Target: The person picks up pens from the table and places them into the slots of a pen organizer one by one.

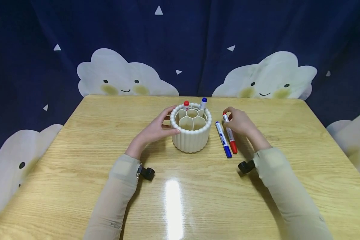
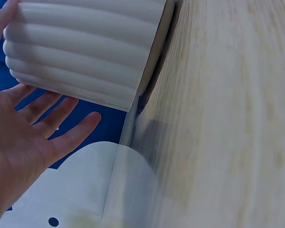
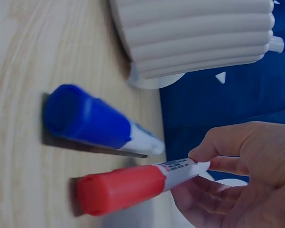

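Observation:
A cream fluted pen holder (image 1: 189, 141) with a beaded rim and inner compartments stands on the table. My left hand (image 1: 159, 126) holds it from the left, thumb at the near side of the rim and fingers spread along the far left side. To the right of the holder, my right hand (image 1: 239, 122) pinches the white-barrelled far end of a red-capped marker (image 3: 128, 187) between thumb and fingers. Its red cap points toward the near side, low over the wood. Alongside lies a blue-capped marker (image 1: 223, 140) on the table.
Two more markers, one red-ended (image 1: 186, 104) and one blue-ended (image 1: 203, 101), stand in the holder's back compartments. The wooden table (image 1: 78, 173) reaches back to a dark blue curtain (image 1: 195, 40) with cloud prints. Each wrist wears a small black camera.

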`<state>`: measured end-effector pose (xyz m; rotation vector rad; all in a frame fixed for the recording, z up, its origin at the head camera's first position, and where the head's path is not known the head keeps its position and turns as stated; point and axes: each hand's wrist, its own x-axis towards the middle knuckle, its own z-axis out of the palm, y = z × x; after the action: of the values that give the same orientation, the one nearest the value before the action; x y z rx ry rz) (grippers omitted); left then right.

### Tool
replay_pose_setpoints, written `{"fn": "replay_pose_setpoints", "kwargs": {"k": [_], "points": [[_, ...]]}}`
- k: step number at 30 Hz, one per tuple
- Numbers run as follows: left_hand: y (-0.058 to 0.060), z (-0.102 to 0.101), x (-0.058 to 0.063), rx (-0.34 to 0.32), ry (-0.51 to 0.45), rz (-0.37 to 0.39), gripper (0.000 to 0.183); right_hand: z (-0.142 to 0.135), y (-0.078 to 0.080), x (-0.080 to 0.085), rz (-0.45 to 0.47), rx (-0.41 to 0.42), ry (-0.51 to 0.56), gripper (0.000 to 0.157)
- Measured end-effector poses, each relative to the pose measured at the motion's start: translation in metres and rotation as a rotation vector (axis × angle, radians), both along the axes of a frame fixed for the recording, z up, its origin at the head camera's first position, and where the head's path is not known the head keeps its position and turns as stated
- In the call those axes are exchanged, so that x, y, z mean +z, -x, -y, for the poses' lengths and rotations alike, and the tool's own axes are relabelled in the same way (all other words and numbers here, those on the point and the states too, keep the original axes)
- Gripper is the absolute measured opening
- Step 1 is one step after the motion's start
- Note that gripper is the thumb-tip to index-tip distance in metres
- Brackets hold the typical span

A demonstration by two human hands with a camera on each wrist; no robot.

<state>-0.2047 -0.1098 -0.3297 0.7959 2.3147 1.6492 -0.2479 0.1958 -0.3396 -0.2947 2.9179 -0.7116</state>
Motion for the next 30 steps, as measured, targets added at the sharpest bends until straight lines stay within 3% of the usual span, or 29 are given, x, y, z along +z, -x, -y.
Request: {"fn": "replay_pose_setpoints", "kwargs": {"k": [30], "points": [[0.002,0.000,-0.001,-0.007,-0.018,0.000,0.078,0.017,-0.030,0.085,-0.455,0.005,0.259,0.038]]}}
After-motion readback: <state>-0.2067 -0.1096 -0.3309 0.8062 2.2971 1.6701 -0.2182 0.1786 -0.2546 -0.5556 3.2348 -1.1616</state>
